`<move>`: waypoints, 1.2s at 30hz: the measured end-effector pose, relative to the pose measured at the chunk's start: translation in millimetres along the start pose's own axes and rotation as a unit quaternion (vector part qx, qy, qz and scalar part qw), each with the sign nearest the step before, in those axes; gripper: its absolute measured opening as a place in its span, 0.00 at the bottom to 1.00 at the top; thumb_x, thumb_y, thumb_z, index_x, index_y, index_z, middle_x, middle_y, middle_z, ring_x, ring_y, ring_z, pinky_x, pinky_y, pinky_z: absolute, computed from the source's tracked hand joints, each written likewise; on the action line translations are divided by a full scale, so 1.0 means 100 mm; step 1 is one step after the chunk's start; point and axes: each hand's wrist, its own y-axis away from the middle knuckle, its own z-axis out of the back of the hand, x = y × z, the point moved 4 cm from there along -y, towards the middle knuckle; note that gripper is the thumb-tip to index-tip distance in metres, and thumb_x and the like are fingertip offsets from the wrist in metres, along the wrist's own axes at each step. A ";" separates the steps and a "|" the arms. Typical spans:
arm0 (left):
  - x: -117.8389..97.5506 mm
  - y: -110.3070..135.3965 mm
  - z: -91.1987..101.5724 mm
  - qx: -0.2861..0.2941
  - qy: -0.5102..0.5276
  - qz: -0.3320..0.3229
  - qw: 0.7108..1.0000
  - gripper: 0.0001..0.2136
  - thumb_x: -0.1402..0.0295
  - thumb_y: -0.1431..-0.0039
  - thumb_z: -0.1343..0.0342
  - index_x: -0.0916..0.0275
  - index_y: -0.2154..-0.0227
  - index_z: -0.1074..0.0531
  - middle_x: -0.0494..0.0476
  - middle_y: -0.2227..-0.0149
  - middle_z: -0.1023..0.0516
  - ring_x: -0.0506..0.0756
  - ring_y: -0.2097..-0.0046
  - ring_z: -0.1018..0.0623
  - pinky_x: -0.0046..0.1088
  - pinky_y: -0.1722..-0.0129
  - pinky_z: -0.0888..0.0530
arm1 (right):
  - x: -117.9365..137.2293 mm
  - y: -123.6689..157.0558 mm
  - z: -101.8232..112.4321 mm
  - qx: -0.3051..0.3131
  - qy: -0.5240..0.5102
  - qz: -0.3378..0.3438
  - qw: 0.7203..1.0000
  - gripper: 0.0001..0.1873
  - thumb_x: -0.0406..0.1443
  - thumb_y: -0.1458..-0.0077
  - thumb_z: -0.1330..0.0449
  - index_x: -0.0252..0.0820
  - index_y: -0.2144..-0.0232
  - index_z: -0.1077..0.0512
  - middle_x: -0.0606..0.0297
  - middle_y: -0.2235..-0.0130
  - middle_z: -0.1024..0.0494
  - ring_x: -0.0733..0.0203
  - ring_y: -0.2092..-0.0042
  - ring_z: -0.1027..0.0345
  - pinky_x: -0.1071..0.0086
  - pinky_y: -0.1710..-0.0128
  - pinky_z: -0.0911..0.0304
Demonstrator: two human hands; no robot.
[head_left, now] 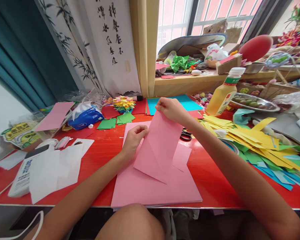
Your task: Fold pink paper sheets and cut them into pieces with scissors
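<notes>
A pink paper sheet [160,146] is held up, tilted, over a stack of pink paper [150,191] on the red table [212,180]. My right hand [171,108] pinches the sheet's top corner. The fingers of my left hand [135,136] are curled on its left edge, lower down. Black scissors [185,135] lie just right of the sheet, partly hidden by my right forearm.
Yellow, green and blue paper strips [260,143] are heaped at the right. Green squares [116,120] and small folded pieces [123,103] lie at the back. A tissue pack [86,116], white paper [57,166], a juice bottle [223,95] and a metal dish [255,103] stand around.
</notes>
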 end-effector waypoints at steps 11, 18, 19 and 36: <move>0.00 0.04 -0.07 0.014 0.003 -0.006 1.000 0.05 0.68 0.53 0.45 0.64 0.76 0.34 0.49 0.73 0.37 0.46 0.71 0.36 0.21 0.73 0.38 | -0.22 -0.03 0.27 -0.057 0.002 -0.023 0.998 0.07 0.37 0.48 0.48 0.42 0.73 0.31 0.63 0.70 0.25 0.60 0.68 0.36 0.70 0.71 0.47; -0.04 0.05 -0.10 0.014 0.010 0.003 1.000 0.06 0.67 0.53 0.44 0.63 0.76 0.34 0.48 0.74 0.36 0.47 0.72 0.36 0.22 0.73 0.38 | -0.20 -0.02 0.34 -0.064 -0.003 -0.015 0.998 0.08 0.37 0.48 0.48 0.41 0.72 0.31 0.63 0.70 0.26 0.61 0.68 0.36 0.69 0.69 0.46; -0.05 0.06 -0.10 0.011 0.012 0.003 1.000 0.06 0.66 0.53 0.44 0.63 0.76 0.34 0.48 0.74 0.36 0.47 0.73 0.36 0.22 0.74 0.38 | -0.20 -0.02 0.35 -0.063 -0.004 -0.013 0.998 0.08 0.37 0.48 0.48 0.41 0.71 0.31 0.63 0.70 0.26 0.61 0.68 0.36 0.69 0.69 0.46; -0.07 0.06 -0.12 0.036 -0.037 -0.038 0.998 0.04 0.69 0.52 0.46 0.64 0.77 0.33 0.49 0.75 0.37 0.47 0.72 0.37 0.23 0.70 0.39 | -0.49 -0.02 0.79 -0.165 0.048 -0.066 0.983 0.06 0.37 0.49 0.45 0.41 0.73 0.30 0.60 0.71 0.27 0.61 0.70 0.40 0.68 0.70 0.49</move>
